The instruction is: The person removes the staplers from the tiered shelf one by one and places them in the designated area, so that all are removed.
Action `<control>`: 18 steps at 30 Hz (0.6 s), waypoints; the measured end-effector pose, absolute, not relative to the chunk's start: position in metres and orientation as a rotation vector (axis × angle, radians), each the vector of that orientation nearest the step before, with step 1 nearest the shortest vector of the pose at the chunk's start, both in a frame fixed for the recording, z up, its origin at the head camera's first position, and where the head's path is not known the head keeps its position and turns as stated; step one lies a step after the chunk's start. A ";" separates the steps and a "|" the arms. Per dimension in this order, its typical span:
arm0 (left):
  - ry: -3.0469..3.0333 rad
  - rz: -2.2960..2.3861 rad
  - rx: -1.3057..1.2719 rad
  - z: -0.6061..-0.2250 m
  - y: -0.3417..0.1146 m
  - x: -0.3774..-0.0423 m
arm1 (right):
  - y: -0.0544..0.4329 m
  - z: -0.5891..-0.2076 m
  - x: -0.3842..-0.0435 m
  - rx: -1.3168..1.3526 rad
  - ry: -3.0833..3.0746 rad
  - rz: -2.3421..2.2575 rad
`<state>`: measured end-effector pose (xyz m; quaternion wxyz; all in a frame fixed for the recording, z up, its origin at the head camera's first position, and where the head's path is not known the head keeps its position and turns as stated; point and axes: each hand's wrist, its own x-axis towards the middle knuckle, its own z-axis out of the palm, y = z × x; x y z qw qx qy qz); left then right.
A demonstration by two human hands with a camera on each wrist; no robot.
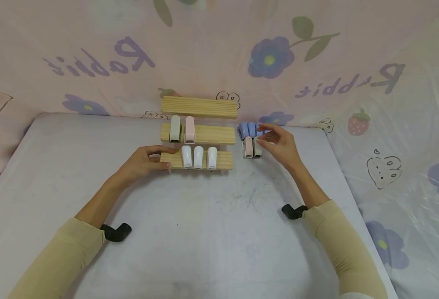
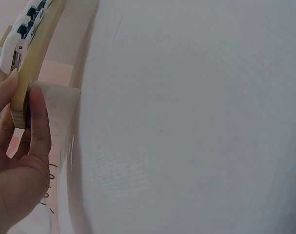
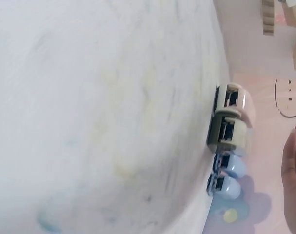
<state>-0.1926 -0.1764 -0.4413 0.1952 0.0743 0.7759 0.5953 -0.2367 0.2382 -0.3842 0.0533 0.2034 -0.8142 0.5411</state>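
Observation:
My left hand (image 1: 144,162) pinches the left end of the lowest board of a three-tier wooden rack (image 1: 226,160), fingers and thumb on opposite faces. In the left wrist view the same hand (image 2: 23,163) holds the board's end (image 2: 38,53). Three white staplers (image 1: 198,158) stand on that board. The middle board bears a grey-green stapler (image 1: 175,128) and a pink stapler (image 1: 190,130). My right hand (image 1: 279,145) hovers by a second grey-green stapler (image 1: 257,148), fingers loosely bent; in the right wrist view it is apart from the staplers.
Right of the rack, another pink stapler (image 1: 248,147) stands beside the grey-green one. Behind them is a row of several blue staplers (image 1: 244,130), partly hidden by the right hand. A printed curtain (image 1: 204,50) hangs behind the white table (image 1: 189,236).

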 end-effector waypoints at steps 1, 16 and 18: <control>2.171 1.672 0.206 -0.442 -0.176 -0.193 | 0.237 -0.385 -0.238 0.631 -2.466 1.653; 2.154 1.698 0.232 -0.440 -0.178 -0.193 | 0.213 -0.389 -0.247 0.790 -2.376 1.775; 2.148 1.698 0.230 -0.440 -0.178 -0.192 | 0.208 -0.387 -0.246 0.798 -2.376 1.791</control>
